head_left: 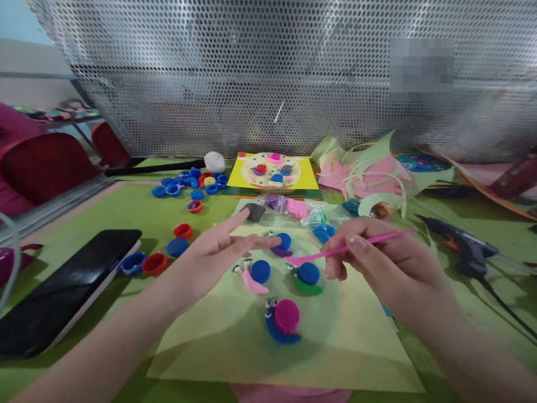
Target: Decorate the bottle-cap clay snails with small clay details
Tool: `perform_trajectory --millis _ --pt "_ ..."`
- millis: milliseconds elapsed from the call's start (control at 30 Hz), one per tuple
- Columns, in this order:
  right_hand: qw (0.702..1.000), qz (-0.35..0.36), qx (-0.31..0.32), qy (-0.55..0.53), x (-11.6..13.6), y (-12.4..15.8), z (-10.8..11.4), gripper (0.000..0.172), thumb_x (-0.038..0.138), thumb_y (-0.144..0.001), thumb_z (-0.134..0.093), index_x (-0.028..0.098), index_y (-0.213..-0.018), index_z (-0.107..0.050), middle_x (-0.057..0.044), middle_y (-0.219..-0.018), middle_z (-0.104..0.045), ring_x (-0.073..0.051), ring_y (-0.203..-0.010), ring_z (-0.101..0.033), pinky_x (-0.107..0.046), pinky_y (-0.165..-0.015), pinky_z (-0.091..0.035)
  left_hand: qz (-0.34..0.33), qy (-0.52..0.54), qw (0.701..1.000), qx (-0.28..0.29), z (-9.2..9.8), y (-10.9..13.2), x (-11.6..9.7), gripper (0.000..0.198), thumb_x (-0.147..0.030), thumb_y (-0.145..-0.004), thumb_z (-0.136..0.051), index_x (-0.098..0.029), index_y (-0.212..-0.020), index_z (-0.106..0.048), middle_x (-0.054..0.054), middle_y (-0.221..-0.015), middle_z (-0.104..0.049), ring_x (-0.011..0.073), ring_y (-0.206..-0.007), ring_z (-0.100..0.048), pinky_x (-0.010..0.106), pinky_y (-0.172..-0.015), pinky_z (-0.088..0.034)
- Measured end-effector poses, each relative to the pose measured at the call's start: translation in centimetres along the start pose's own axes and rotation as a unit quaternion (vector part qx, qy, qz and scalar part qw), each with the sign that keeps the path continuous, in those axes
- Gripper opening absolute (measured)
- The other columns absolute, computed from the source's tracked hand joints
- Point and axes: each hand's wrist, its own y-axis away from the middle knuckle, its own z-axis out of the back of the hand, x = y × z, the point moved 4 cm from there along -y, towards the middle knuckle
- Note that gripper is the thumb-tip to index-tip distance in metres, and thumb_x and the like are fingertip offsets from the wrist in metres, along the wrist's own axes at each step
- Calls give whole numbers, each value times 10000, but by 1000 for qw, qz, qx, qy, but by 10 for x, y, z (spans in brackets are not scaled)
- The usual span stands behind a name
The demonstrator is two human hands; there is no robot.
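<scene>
A thin pink clay modelling tool (377, 238) lies pinched between the thumb and fingers of my right hand (373, 257). Its flat tip hovers above the green snail (308, 286), which has a blue cap for a shell. My left hand (218, 246) has its fingers spread, with one fingertip at the blue cap (284, 241) of the purple snail. Nearer on the pale yellow sheet (201, 352) are a pink clay snail (254, 282) with a blue cap and a blue clay snail (282, 336) with a magenta cap.
A phone (71, 291) and loose bottle caps (155, 263) are at the left. Bagged clay (297, 208) lies behind the sheet, below a yellow card (235, 179) with similar snails. At the right are paper scraps (369, 170) and a glue gun (461, 240) with its cord.
</scene>
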Motion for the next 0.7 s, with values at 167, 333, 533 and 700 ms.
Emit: perform_trajectory --millis 167,333,533,700 --pt "1000 -7 -7 -6 0 1 1 218 246 -959 -509 246 -851 -698 31 -680 -610 -88 -639 -600 -177 -599 -497 34 71 997 20 -4 9 3 787 -497 -805 -608 -227 -1447 -241 43 -1090 -732 285 -1247 -520 491 -1084 -267" --pt "999 -8 -10 39 2 1 -1 220 263 -950 -525 227 -814 -694 27 -680 -612 -86 -624 -595 -167 -583 -496 49 75 996 23 -6 13 -2 854 -417 -794 -654 -160 -1461 -187 17 -939 -771 245 -1197 -570 436 -1065 -320" --pt "999 -2 -3 45 2 3 1 211 262 -956 -514 239 -842 -691 30 -729 -603 -83 -642 -594 -168 -599 -499 56 127 989 54 -10 15 -5 875 -186 -749 -701 -159 -1463 -195 12 -861 -773 251 -1040 -673 386 -866 -509" --pt "999 -11 3 47 -1 1 -1 223 261 -963 -505 253 -849 -697 36 -704 -625 -72 -646 -596 -144 -607 -495 64 70 995 19 -7 15 -1 717 -326 -781 -671 -206 -1406 -340 7 -898 -779 261 -1100 -642 482 -1029 -378"
